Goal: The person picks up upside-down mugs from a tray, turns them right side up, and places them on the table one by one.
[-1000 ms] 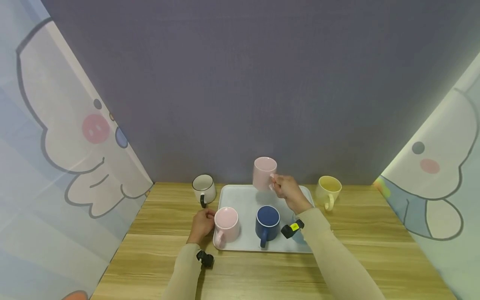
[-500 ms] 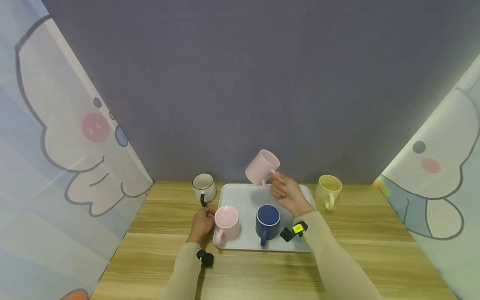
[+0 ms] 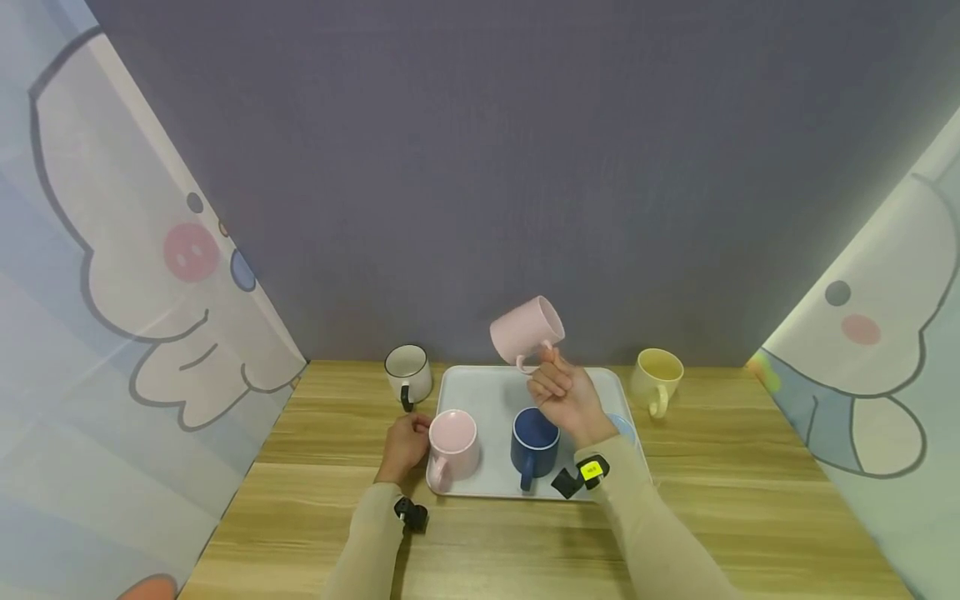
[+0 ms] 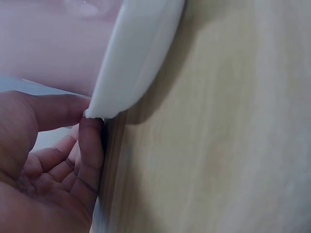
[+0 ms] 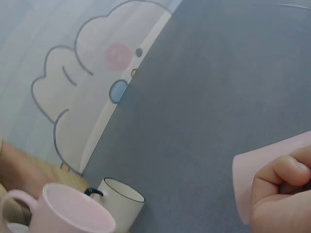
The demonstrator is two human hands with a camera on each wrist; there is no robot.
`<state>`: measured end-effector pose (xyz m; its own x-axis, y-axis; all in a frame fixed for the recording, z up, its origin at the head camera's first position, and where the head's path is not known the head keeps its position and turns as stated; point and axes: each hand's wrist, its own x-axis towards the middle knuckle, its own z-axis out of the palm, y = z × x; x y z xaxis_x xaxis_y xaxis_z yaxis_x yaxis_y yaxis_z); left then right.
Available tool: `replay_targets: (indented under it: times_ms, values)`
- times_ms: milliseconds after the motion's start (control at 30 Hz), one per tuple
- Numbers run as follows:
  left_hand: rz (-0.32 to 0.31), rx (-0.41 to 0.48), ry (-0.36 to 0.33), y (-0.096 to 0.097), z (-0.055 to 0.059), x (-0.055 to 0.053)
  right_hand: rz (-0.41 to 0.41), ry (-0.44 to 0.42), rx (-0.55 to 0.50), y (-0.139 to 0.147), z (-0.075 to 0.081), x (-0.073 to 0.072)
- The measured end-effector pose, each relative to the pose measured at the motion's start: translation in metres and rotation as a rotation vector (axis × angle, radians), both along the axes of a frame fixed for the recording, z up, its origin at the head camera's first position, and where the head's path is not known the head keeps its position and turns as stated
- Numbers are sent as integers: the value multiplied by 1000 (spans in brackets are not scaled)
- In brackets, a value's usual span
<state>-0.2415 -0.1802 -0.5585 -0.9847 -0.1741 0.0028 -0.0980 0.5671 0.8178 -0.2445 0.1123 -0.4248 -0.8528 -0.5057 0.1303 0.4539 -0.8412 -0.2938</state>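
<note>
My right hand (image 3: pixel 572 402) grips the handle of a pink mug (image 3: pixel 525 330), held up over the back of the white tray (image 3: pixel 491 387). That mug is tilted well over, its mouth toward the upper right and its base to the left. With thumb and forefinger my left hand (image 4: pixel 58 145) pinches the tray's rim at the left side, beside a second pink mug (image 3: pixel 454 450) standing on the tray. A dark blue mug (image 3: pixel 534 450) stands at the tray's front middle. Behind the right wrist, a light blue thing (image 3: pixel 622 427) on the tray is mostly hidden.
Left of the tray, on the wooden table (image 3: pixel 315 450), stands a white mug (image 3: pixel 408 375) with a black rim and handle. A yellow mug (image 3: pixel 657 377) stands off the tray's right back corner. A grey wall (image 3: pixel 480 183) rises behind, with cartoon-printed curtains at both sides.
My right hand has turned and raised the pink mug, tipping it from upright to well over on its side. The left hand has stayed at the tray's rim.
</note>
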Motion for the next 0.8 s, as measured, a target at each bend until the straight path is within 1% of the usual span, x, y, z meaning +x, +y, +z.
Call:
replay_targets:
  times_ms: [67,133,300,433,533,600,667,733,800]
  values:
    - [0,3,-1,0,0,0,-8,-19,-38,-1,-1,1]
    - [0,7,-3,0,0,1,-8,-12,-85,-2,-3,1]
    - [9,-6,-12,0,-2,1,26,72,-192,-3,-7,1]
    - [8,-17,-11,-1,-3,1,53,97,-261,-4,-9,1]
    - [-4,0,-20,-2,0,2,66,106,-289,-5,-8,1]
    - [-15,15,-34,-4,4,3,75,113,-295,-6,-7,1]
    - [-36,55,-51,-5,10,6,78,116,-293,-6,-7,0]
    - [-59,77,-63,-5,20,8,74,124,-292,-6,-7,0]
    - [-85,73,-38,-3,33,11,69,132,-293,-6,-7,0]
